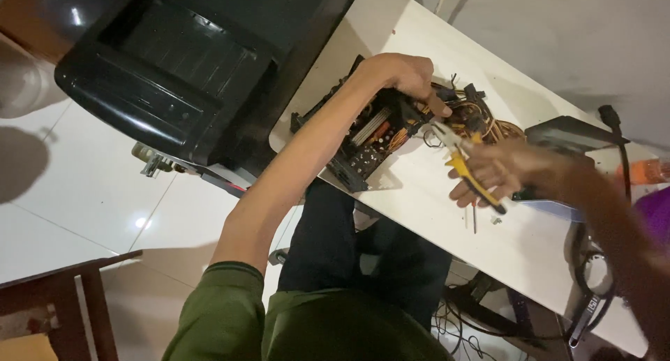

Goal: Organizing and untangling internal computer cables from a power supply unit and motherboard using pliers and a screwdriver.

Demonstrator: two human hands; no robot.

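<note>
- Left hand (408, 78): fingers curled and clamped on the upper edge of the open black metal power supply unit (370, 134), at the point where the wire bundle leaves it; the forearm runs from the green sleeve (223, 312) up across the unit.
- Right hand (499, 173): blurred, closed around the yellow-handled pliers (464, 162). The metal nose of the pliers points toward the power supply unit and sits just beside the left hand's fingertips.
- Power supply unit: lies on the white tabletop (433, 200) at its near edge, cover off, with circuit board, heat-sink fins and an orange part exposed.
- Bundle of orange, yellow and black wires (481, 120): spills from the far side of the power supply unit, with black connectors at its ends.
- Flat black box (569, 132): beyond the wire bundle, further from the power supply unit, with a black cable (618, 134) just behind it.
- Black plastic printer (167, 75): stands beside the tabletop, on the side of the power supply unit opposite the pliers.
- Dark wooden chair (63, 298): on the white tiled floor (77, 186), well apart from the power supply unit.
</note>
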